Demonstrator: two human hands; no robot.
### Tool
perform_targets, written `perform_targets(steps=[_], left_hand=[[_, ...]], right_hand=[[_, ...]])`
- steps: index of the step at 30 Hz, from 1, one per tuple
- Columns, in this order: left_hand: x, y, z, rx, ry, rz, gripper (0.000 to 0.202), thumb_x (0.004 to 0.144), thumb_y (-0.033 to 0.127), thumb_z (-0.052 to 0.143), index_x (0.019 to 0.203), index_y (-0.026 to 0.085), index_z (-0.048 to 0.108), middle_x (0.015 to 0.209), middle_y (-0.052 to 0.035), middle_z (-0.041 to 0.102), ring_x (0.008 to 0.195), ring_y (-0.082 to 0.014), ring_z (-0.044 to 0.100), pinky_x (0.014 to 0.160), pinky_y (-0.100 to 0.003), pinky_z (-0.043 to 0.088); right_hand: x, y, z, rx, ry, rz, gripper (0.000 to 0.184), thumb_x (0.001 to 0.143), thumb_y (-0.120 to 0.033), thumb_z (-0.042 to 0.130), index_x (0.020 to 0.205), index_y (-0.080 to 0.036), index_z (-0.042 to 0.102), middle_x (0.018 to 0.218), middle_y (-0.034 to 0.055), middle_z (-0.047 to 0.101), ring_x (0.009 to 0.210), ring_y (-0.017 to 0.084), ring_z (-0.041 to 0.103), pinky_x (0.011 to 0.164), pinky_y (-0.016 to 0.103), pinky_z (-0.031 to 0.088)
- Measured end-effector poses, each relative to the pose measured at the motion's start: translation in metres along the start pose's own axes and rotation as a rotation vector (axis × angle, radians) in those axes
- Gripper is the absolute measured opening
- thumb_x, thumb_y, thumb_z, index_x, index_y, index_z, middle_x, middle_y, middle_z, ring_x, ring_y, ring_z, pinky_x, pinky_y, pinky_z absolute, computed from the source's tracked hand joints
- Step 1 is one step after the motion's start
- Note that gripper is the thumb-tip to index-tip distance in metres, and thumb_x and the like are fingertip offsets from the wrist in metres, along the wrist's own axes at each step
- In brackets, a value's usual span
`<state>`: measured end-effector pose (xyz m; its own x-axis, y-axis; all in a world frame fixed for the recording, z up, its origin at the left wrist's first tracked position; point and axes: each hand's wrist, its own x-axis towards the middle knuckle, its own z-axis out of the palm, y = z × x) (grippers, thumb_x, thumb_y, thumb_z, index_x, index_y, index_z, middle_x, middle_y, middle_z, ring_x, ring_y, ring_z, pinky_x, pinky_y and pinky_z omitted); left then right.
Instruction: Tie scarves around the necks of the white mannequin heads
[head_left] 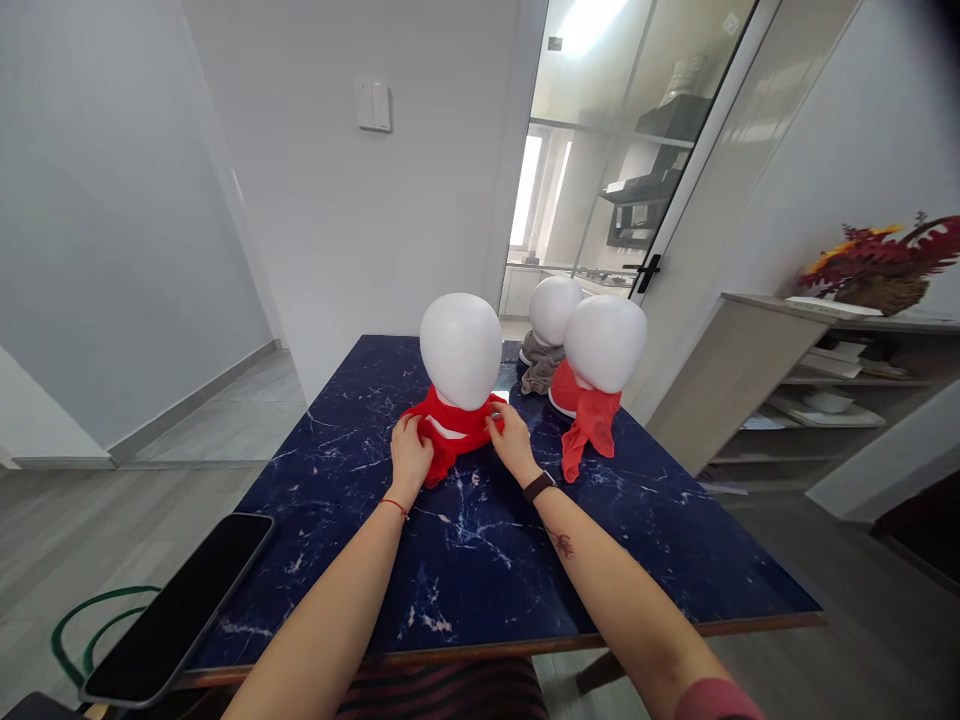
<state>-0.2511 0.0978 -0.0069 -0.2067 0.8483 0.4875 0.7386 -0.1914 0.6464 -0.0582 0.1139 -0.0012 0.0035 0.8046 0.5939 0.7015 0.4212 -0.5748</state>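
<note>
A white mannequin head (460,347) stands on the dark blue marble table (480,560) with a red scarf (450,436) wrapped round its neck. My left hand (410,451) pinches the scarf's fabric at the left side of the neck. My right hand (511,438) grips the scarf at the right side, fingers closed on the cloth. Both hands rest close to the tabletop in front of the head.
A second white head (605,342) with a red scarf (590,425) stands to the right, and a third (553,308) with a grey scarf behind. A black phone (180,605) lies at the table's near left corner. Shelves (817,400) and a glass door (645,200) are at right.
</note>
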Motion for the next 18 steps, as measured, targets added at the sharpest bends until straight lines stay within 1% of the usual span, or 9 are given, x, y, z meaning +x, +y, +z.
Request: perform_targets(steps=[2,3,5,7,8,10,12,15,18], left_hand=[[-0.003,0.005,-0.001,0.072,-0.015,0.065,0.034,0.076,0.011,0.048,0.107,0.017,0.061,0.120,-0.0102,0.057,0.116,-0.0241,0.048,0.102,-0.038,0.037],[-0.004,0.008,-0.002,0.097,-0.033,0.092,0.032,0.077,0.014,0.048,0.105,0.018,0.062,0.118,-0.0090,0.059,0.116,-0.0244,0.048,0.102,-0.039,0.036],[-0.006,0.011,-0.001,0.130,-0.085,0.139,0.029,0.078,0.016,0.049,0.103,0.020,0.063,0.117,-0.0071,0.061,0.116,-0.0245,0.047,0.103,-0.040,0.033],[-0.008,0.013,0.000,0.148,-0.138,0.168,0.029,0.078,0.018,0.051,0.104,0.021,0.062,0.117,-0.0066,0.062,0.117,-0.0246,0.046,0.107,-0.042,0.028],[-0.008,0.014,0.000,0.156,-0.158,0.172,0.029,0.077,0.019,0.051,0.104,0.021,0.062,0.117,-0.0065,0.062,0.118,-0.0246,0.045,0.108,-0.043,0.025],[-0.009,0.015,0.001,0.168,-0.183,0.169,0.028,0.078,0.020,0.051,0.104,0.021,0.062,0.117,-0.0063,0.062,0.119,-0.0244,0.045,0.110,-0.044,0.020],[-0.010,0.015,0.002,0.176,-0.187,0.163,0.028,0.079,0.021,0.049,0.104,0.022,0.061,0.116,-0.0057,0.063,0.119,-0.0239,0.045,0.111,-0.046,0.017],[-0.010,0.015,0.002,0.183,-0.173,0.155,0.027,0.079,0.023,0.049,0.103,0.021,0.062,0.117,-0.0056,0.062,0.119,-0.0244,0.045,0.110,-0.047,0.020],[-0.009,0.014,0.003,0.173,-0.167,0.125,0.027,0.078,0.024,0.050,0.102,0.021,0.063,0.120,-0.0062,0.061,0.119,-0.0252,0.046,0.109,-0.048,0.023]], right_hand=[[-0.003,-0.009,0.001,0.015,-0.128,-0.137,0.029,0.088,-0.022,0.044,0.113,-0.016,0.056,0.108,0.0092,0.061,0.099,0.018,0.057,0.091,0.032,0.044],[-0.005,-0.012,0.002,-0.002,-0.167,-0.192,0.030,0.087,-0.023,0.046,0.115,-0.017,0.054,0.111,0.0090,0.060,0.102,0.018,0.055,0.093,0.033,0.043],[-0.008,-0.017,0.004,-0.062,-0.199,-0.255,0.037,0.086,-0.023,0.050,0.123,-0.017,0.050,0.118,0.0094,0.056,0.112,0.020,0.049,0.096,0.035,0.040],[-0.010,-0.020,0.006,-0.128,-0.215,-0.255,0.043,0.085,-0.024,0.053,0.127,-0.018,0.046,0.119,0.0099,0.055,0.112,0.022,0.047,0.093,0.037,0.041],[-0.012,-0.020,0.006,-0.158,-0.225,-0.245,0.043,0.085,-0.025,0.053,0.127,-0.018,0.046,0.117,0.0100,0.056,0.111,0.023,0.047,0.091,0.037,0.041],[-0.013,-0.021,0.008,-0.214,-0.249,-0.230,0.038,0.085,-0.025,0.055,0.122,-0.018,0.050,0.112,0.0098,0.058,0.107,0.023,0.048,0.087,0.037,0.042],[-0.014,-0.023,0.008,-0.263,-0.274,-0.228,0.030,0.084,-0.026,0.057,0.113,-0.019,0.055,0.108,0.0093,0.058,0.105,0.024,0.048,0.085,0.037,0.041],[-0.015,-0.025,0.008,-0.297,-0.305,-0.255,0.023,0.082,-0.026,0.060,0.104,-0.020,0.060,0.104,0.0079,0.059,0.102,0.024,0.047,0.085,0.037,0.039],[-0.015,-0.025,0.008,-0.272,-0.307,-0.289,0.021,0.079,-0.032,0.064,0.096,-0.020,0.064,0.103,0.0068,0.058,0.103,0.023,0.046,0.090,0.038,0.037]])
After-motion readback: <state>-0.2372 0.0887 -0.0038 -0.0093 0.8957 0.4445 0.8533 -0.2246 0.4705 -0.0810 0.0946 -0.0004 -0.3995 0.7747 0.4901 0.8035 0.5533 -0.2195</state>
